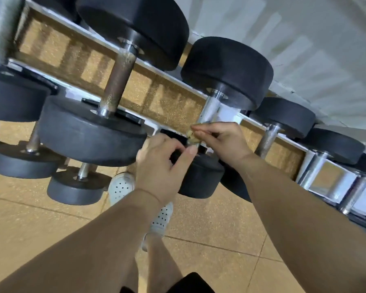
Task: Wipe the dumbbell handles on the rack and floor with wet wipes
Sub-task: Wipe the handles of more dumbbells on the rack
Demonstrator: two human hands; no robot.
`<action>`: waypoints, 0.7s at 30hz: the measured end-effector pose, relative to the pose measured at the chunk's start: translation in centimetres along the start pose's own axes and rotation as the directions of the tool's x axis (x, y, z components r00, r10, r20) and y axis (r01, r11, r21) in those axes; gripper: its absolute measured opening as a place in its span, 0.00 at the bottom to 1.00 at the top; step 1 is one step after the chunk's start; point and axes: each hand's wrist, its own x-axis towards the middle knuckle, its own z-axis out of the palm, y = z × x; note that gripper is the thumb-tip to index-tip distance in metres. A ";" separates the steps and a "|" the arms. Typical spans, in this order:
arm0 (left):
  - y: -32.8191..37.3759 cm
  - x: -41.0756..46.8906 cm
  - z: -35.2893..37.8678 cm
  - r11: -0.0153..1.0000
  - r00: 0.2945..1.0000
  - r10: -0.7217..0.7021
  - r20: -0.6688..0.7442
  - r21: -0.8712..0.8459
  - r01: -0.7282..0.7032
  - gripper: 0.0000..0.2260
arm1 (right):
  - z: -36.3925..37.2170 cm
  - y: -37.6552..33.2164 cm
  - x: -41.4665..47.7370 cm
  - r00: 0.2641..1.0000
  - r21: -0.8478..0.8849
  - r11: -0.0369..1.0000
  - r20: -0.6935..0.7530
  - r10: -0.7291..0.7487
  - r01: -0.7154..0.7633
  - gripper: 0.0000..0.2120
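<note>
Black dumbbells lie across a white rack (154, 66). One large dumbbell has a worn, knurled handle (117, 81); the one to its right has a shiny chrome handle (211, 106). Just below that chrome handle, my right hand (222, 142) pinches a small, crumpled, yellowish wet wipe (191, 135) between its fingertips. My left hand (161, 166) is curled beside it, its thumb and fingers at the wipe's lower edge. Both hands hover in front of the near head (201, 178) of that dumbbell.
Smaller dumbbells (76, 187) sit on a lower tier at the left, and more (283, 119) line the rack to the right. A chrome rack frame (330, 182) stands at the right. My white perforated shoes (123, 187) stand on the tan floor below.
</note>
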 end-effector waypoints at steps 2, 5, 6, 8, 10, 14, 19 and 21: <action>2.6 0.8 1.4 0.978 0.971 -0.197 -0.134 0.045 0.205 0.26 | -0.8 0.1 1.4 0.977 0.050 0.998 -0.213 -0.033 0.044 0.09; 2.8 1.7 2.7 0.932 0.961 -0.170 -0.218 0.281 0.229 0.25 | -0.9 -0.1 1.8 0.939 0.194 0.980 -0.343 0.032 0.038 0.10; 2.5 1.7 2.9 0.937 0.961 -0.140 -0.237 0.283 0.206 0.23 | -0.5 -0.2 1.3 0.952 0.233 0.972 -0.297 0.076 -0.004 0.10; 2.0 1.4 3.1 0.968 0.950 -0.053 -0.308 0.217 0.125 0.18 | 0.5 0.2 -0.3 0.967 0.259 0.963 -0.215 0.135 -0.077 0.08; 1.8 1.3 3.4 0.985 0.934 0.017 -0.356 0.169 0.046 0.15 | 1.0 0.6 -2.1 0.958 0.343 0.929 -0.193 0.214 -0.138 0.04; 1.1 1.3 3.6 0.992 0.940 -0.018 -0.341 0.108 0.058 0.17 | 0.4 0.3 -3.9 0.922 0.547 0.824 -0.225 0.315 -0.148 0.05; 3.2 1.7 2.8 0.931 0.962 0.250 -0.108 0.299 -0.209 0.17 | 0.6 -0.5 -4.7 0.966 0.592 0.794 -0.093 0.240 -0.140 0.06; 4.2 3.0 2.2 0.842 0.913 0.398 0.093 0.357 -0.404 0.14 | 0.5 -0.4 -4.7 0.974 0.592 0.797 -0.087 0.211 -0.120 0.07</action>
